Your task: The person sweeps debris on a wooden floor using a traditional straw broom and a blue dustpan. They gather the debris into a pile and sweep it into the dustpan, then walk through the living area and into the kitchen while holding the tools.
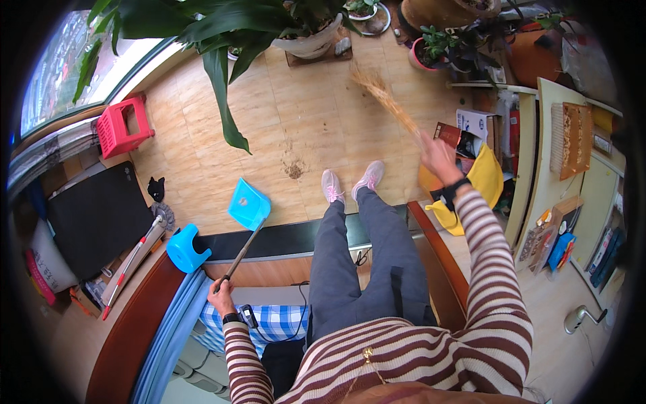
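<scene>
My left hand (222,297) grips the dark handle of a long-handled blue dustpan (248,202), whose pan rests on or just above the tiled floor. A small grey patch shows inside the pan. With my right hand (440,157) I hold a straw broom (386,96) by its upper end, and its bristles point away from me, near the potted plants. A small heap of brown dirt (294,169) lies on the floor between the dustpan and my shoes (332,186). Finer specks are scattered beyond it.
A large leafy plant in a pale pot (310,43) stands ahead. At left are a red plastic stool (125,126), a blue plastic stool (187,248) and a mop (131,262). A yellow bag (484,177) and an open cabinet door (542,151) flank my right arm.
</scene>
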